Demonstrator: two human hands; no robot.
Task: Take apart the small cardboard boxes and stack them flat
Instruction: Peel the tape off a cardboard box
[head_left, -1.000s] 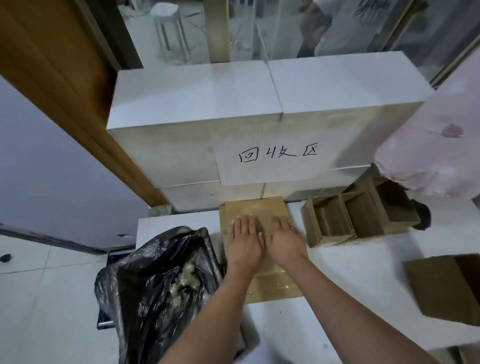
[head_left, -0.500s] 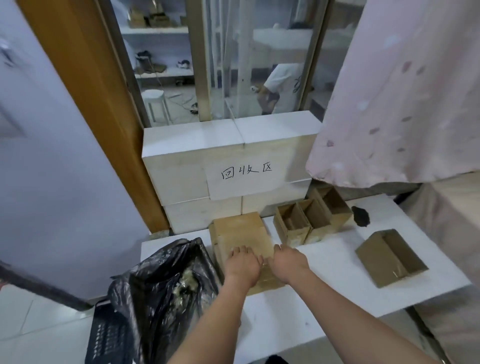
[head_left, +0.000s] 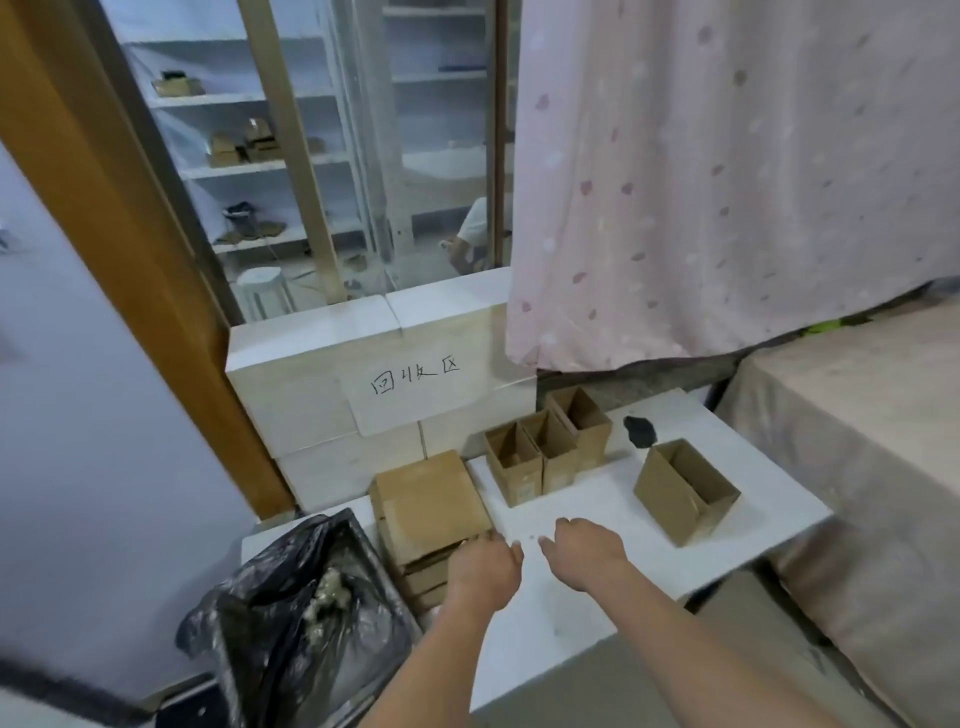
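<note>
Cardboard's light, thin, bends easy imo. Lone open box (head_left: 685, 491) sits on the white surface (head_left: 587, 514), right of the flat stack (head_left: 428, 501). Grab opposite walls near the rim. Left hand (head_left: 483, 569) and right hand (head_left: 584, 551) fingers loose, holding nothing.

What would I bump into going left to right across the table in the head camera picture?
black bag → flat cardboard stack → three open boxes in a row → lone open box
</note>
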